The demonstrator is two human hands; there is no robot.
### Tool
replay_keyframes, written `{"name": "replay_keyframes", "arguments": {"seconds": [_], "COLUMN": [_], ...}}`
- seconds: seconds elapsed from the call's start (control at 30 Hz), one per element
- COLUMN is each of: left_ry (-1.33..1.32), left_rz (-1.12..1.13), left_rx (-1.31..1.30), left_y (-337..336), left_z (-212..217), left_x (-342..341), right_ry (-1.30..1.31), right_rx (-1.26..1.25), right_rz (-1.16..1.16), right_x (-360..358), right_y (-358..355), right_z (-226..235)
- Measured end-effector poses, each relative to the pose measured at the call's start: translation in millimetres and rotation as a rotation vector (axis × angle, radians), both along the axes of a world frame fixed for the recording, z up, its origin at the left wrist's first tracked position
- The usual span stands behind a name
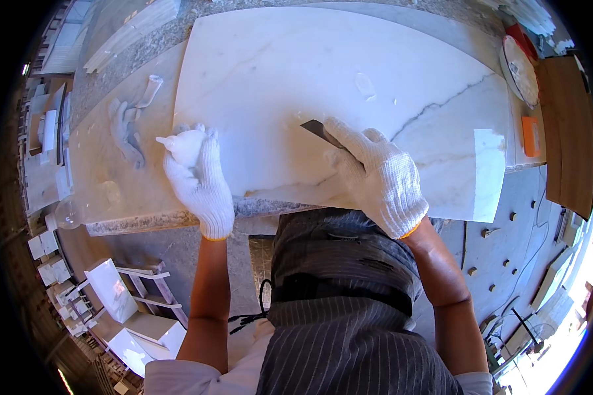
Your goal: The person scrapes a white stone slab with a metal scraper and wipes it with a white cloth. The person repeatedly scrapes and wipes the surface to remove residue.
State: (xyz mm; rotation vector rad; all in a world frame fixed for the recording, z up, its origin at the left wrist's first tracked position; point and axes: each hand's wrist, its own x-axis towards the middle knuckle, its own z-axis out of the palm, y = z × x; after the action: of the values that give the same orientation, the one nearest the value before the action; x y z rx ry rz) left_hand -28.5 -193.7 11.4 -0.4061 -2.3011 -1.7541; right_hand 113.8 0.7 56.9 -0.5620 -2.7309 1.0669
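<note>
My left hand (205, 184), in a white knit glove, is closed around a small white squeeze bottle (185, 145) with a pointed nozzle. It is by the left edge of a white marble slab (283, 72). In my right hand (389, 181), gloved the same way, is a dark flat scraper blade (313, 127). The blade's tip points up and left over the middle of the slab. Whether the blade touches the stone, I cannot tell. A grey vein crosses the slab's right side, and a small clear patch (365, 86) shows near its upper right.
A crumpled pair of gloves (126, 131) lies left of the slab. Toward the right edge are a round whitish dish (519, 71), an orange block (530, 136) and a brown board (570, 135). Stone pieces (112, 289) stand on a rack at lower left.
</note>
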Motion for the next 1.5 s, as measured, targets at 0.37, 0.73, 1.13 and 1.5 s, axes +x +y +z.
{"name": "replay_keyframes", "arguments": {"seconds": [0.37,0.73,1.13,1.5], "left_ry": [-0.018,-0.031,0.008,-0.148], "left_rz": [0.016,0.003,-0.142,-0.078], "left_rx": [-0.008,0.001,-0.008,-0.21], "left_y": [0,0,-8,1], "left_z": [-2,0,0,22], "left_x": [2,0,-4,-3], "right_ry": [0.028,0.067,-0.006,-0.045], "right_rx": [0.213,0.287,0.306,0.357], "right_rz": [0.034,0.082,0.125,0.108], "right_x": [-17,-10,-1,-6], "right_y": [0,1,0,-7], "right_z": [-15,-13,-10,-5]}}
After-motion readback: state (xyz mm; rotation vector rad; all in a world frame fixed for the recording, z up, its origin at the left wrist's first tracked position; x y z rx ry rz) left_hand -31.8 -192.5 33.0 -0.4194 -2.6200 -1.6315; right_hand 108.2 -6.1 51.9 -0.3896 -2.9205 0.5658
